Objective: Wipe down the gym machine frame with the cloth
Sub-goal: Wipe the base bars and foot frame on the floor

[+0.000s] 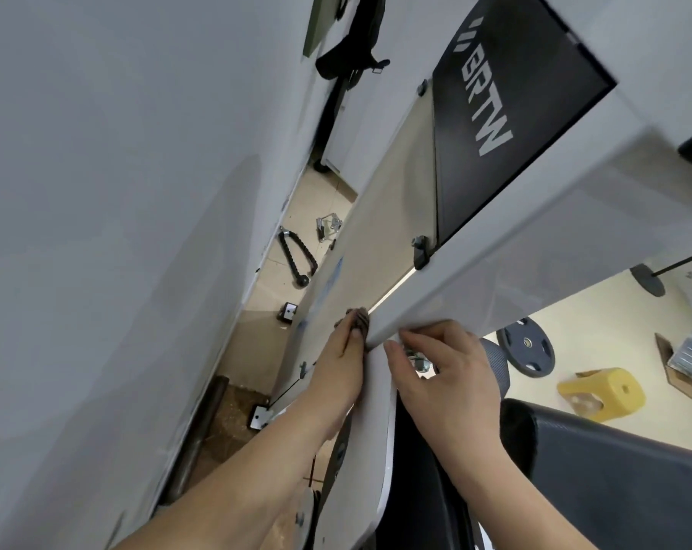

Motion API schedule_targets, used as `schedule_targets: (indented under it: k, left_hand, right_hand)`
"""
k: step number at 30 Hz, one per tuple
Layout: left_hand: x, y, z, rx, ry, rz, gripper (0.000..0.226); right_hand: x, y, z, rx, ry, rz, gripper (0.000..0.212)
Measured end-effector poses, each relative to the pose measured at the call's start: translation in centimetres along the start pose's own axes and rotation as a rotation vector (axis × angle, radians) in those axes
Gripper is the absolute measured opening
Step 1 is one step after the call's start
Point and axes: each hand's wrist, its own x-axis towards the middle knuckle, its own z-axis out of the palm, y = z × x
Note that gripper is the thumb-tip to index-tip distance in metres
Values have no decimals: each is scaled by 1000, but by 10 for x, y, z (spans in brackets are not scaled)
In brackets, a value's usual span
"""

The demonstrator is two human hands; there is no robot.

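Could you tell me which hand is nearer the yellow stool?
Right. Right hand touches the frame edge, left of the stool; left hand, on the cloth, is farther left.

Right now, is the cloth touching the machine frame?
Touching. The head view shows the cloth, held in the left hand, pressed against the edge of the grey frame with no gap between them.
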Motion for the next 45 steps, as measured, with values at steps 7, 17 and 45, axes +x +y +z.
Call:
schedule_targets:
  k: [7, 17, 45]
  left_hand:
    - [-15, 35, -5, 62, -190, 186, 44]
    - [-48, 89, 21, 125, -175, 320, 45]
    - [-75, 158, 55, 187, -154, 580, 46]
  right_hand:
    - [0, 2, -1, 64, 1, 32, 21]
    - [-5, -15, -38, 443, 185, 447, 27]
    - [42, -59, -102, 332, 444, 33, 26]
